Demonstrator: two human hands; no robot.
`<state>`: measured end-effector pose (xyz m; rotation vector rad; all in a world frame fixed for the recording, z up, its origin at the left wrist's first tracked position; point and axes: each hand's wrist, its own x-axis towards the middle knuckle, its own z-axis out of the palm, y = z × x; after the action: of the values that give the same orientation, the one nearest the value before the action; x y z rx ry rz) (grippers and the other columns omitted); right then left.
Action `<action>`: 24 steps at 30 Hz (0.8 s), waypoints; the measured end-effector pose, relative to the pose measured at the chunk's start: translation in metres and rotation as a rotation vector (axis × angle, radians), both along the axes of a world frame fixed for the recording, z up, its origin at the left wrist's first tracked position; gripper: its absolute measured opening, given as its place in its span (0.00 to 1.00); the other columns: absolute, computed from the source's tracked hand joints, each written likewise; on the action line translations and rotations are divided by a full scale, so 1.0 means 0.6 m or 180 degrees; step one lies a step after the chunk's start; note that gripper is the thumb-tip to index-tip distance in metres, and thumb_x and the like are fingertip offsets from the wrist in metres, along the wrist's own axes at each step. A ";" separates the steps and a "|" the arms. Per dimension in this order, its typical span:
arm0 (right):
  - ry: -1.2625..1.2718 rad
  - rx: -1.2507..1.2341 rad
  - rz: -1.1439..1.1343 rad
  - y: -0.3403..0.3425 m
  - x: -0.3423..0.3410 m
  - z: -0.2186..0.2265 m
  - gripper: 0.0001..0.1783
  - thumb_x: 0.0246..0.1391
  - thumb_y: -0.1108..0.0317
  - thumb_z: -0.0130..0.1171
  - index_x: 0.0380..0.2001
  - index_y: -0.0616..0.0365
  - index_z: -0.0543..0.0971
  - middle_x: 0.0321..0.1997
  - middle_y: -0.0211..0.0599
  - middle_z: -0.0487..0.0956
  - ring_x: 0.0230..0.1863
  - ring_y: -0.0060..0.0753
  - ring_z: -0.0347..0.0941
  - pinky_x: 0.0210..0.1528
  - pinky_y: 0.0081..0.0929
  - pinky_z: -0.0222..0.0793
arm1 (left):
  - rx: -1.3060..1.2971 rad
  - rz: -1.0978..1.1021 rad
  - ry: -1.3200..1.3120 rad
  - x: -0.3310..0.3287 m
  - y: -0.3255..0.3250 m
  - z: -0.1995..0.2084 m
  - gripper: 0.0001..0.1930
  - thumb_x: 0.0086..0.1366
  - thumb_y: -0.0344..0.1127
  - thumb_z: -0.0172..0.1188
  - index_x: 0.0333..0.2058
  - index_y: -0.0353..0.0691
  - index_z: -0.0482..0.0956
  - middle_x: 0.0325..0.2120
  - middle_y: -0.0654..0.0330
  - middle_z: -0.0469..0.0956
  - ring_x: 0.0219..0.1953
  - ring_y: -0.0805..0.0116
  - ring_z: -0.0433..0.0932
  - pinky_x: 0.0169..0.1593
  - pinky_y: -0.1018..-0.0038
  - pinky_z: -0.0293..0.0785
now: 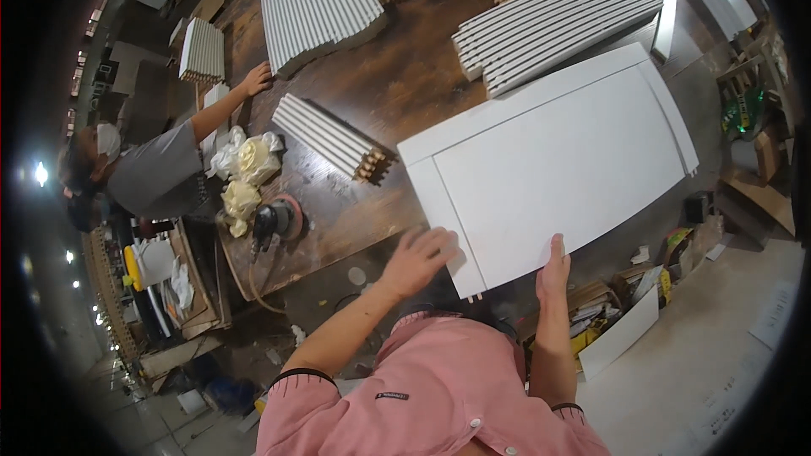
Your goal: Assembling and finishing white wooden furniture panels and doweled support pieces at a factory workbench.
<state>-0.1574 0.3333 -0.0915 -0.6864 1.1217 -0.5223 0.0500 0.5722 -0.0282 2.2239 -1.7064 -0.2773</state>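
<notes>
A large white panel point(549, 177) with a framed border lies partly on the dark wooden table and juts over its near edge toward me. Small wooden dowels point(475, 296) stick out of its near left corner. My right hand point(553, 272) grips the near edge, thumb up against the face and the other fingers hidden beneath. At the panel's left border is my left hand point(420, 260), slightly blurred, its fingers stretched out and not closed on anything; whether they touch the surface I cannot tell.
White slats with wooden ends lie in stacks at the far left point(329, 0) and far right point(557, 17), plus a small bundle point(328, 137). An orbital sander point(274, 221) sits by crumpled cloths point(249, 160). A masked co-worker point(160, 165) reaches across at left.
</notes>
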 end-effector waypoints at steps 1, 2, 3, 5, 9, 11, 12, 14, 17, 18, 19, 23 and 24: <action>-0.0066 0.0061 -0.0003 0.007 0.001 -0.001 0.31 0.73 0.54 0.54 0.61 0.75 0.71 0.61 0.46 0.76 0.60 0.36 0.73 0.63 0.34 0.68 | 0.0076 0.0295 0.0035 0.002 0.016 0.013 0.24 0.57 0.31 0.64 0.54 0.55 0.79 0.61 0.63 0.74 0.67 0.60 0.69 0.66 0.53 0.66; -0.0081 0.0096 -0.0007 0.014 0.002 0.001 0.31 0.73 0.54 0.54 0.61 0.75 0.71 0.61 0.46 0.76 0.60 0.36 0.73 0.63 0.34 0.68 | 0.0029 0.0677 -0.0152 0.009 0.044 0.027 0.22 0.60 0.32 0.64 0.54 0.56 0.80 0.59 0.62 0.76 0.64 0.58 0.71 0.66 0.51 0.67; -0.0049 0.0102 -0.0013 0.016 0.005 0.009 0.31 0.73 0.53 0.54 0.62 0.73 0.70 0.62 0.46 0.75 0.61 0.37 0.73 0.63 0.35 0.68 | -0.0132 0.1161 0.0113 0.025 0.076 0.041 0.21 0.60 0.33 0.66 0.53 0.55 0.81 0.57 0.58 0.78 0.61 0.54 0.74 0.65 0.49 0.67; -0.0055 0.0088 -0.0060 0.019 0.008 0.010 0.31 0.73 0.53 0.54 0.63 0.72 0.70 0.64 0.45 0.74 0.62 0.38 0.72 0.63 0.36 0.68 | -0.0199 0.1743 -0.1007 0.078 0.172 0.043 0.23 0.57 0.33 0.69 0.53 0.47 0.81 0.56 0.47 0.76 0.59 0.42 0.73 0.64 0.49 0.66; -0.0590 0.0268 -0.0180 0.023 -0.003 -0.026 0.31 0.72 0.53 0.52 0.67 0.64 0.67 0.67 0.44 0.72 0.64 0.40 0.71 0.63 0.39 0.67 | -0.0396 0.3221 -0.1375 0.157 0.342 0.091 0.37 0.55 0.33 0.74 0.63 0.38 0.70 0.66 0.42 0.64 0.65 0.38 0.65 0.68 0.48 0.61; -0.0972 0.0596 -0.0319 0.035 -0.001 -0.024 0.30 0.72 0.53 0.51 0.69 0.60 0.66 0.67 0.44 0.72 0.64 0.41 0.71 0.63 0.41 0.67 | -0.0226 0.3478 -0.1147 0.179 0.436 0.077 0.40 0.56 0.38 0.74 0.66 0.37 0.67 0.64 0.41 0.67 0.64 0.37 0.66 0.67 0.49 0.62; -0.0611 0.0509 -0.0301 0.046 -0.008 -0.018 0.30 0.72 0.54 0.52 0.70 0.57 0.65 0.67 0.43 0.72 0.65 0.42 0.70 0.64 0.44 0.67 | -0.0241 0.3368 -0.0896 0.187 0.458 0.068 0.41 0.56 0.40 0.74 0.66 0.37 0.67 0.61 0.41 0.69 0.62 0.38 0.68 0.66 0.50 0.64; -0.0234 0.0170 -0.0348 0.071 -0.012 -0.018 0.29 0.71 0.57 0.54 0.70 0.52 0.64 0.65 0.41 0.73 0.63 0.43 0.70 0.62 0.45 0.68 | -0.0185 0.3248 -0.0642 0.198 0.471 0.049 0.40 0.59 0.44 0.72 0.67 0.38 0.66 0.54 0.42 0.74 0.59 0.40 0.72 0.62 0.51 0.68; -0.0069 -0.0387 0.0020 0.085 -0.040 -0.002 0.25 0.71 0.62 0.54 0.68 0.51 0.65 0.59 0.36 0.76 0.55 0.35 0.75 0.53 0.36 0.73 | 0.0062 0.3468 -0.0170 0.237 0.455 0.076 0.33 0.57 0.45 0.74 0.59 0.40 0.74 0.51 0.44 0.78 0.54 0.41 0.77 0.57 0.54 0.73; -0.0058 -0.0575 0.0252 0.094 -0.048 0.005 0.23 0.72 0.62 0.53 0.66 0.50 0.66 0.54 0.30 0.77 0.47 0.27 0.78 0.44 0.29 0.74 | 0.0039 0.3505 -0.0141 0.246 0.456 0.087 0.33 0.57 0.45 0.74 0.59 0.40 0.74 0.51 0.44 0.78 0.54 0.41 0.77 0.57 0.54 0.73; -0.0047 -0.0615 0.0270 0.112 -0.052 0.003 0.23 0.72 0.62 0.53 0.66 0.50 0.66 0.54 0.30 0.77 0.47 0.27 0.78 0.44 0.29 0.74 | 0.0048 0.3405 0.0351 0.261 0.456 0.094 0.31 0.57 0.46 0.74 0.56 0.38 0.76 0.48 0.44 0.80 0.52 0.42 0.79 0.55 0.55 0.75; 0.0382 -0.0586 0.0269 0.191 -0.039 0.023 0.19 0.73 0.65 0.50 0.64 0.53 0.68 0.45 0.29 0.79 0.35 0.22 0.76 0.33 0.25 0.72 | 0.0122 0.3173 0.1099 0.297 0.490 0.092 0.28 0.56 0.48 0.74 0.49 0.35 0.78 0.42 0.42 0.84 0.47 0.41 0.82 0.51 0.56 0.76; 0.0404 -0.0546 0.0328 0.214 -0.051 0.013 0.21 0.73 0.64 0.51 0.65 0.51 0.67 0.47 0.27 0.79 0.38 0.21 0.77 0.35 0.24 0.73 | 0.0101 0.3125 0.1134 0.300 0.490 0.092 0.28 0.56 0.48 0.74 0.49 0.35 0.78 0.42 0.42 0.84 0.47 0.41 0.82 0.51 0.56 0.76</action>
<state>-0.1882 0.4615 -0.0835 -0.9323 1.1616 -0.4960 0.2298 0.8660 0.0269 2.5297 -0.3328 -0.4032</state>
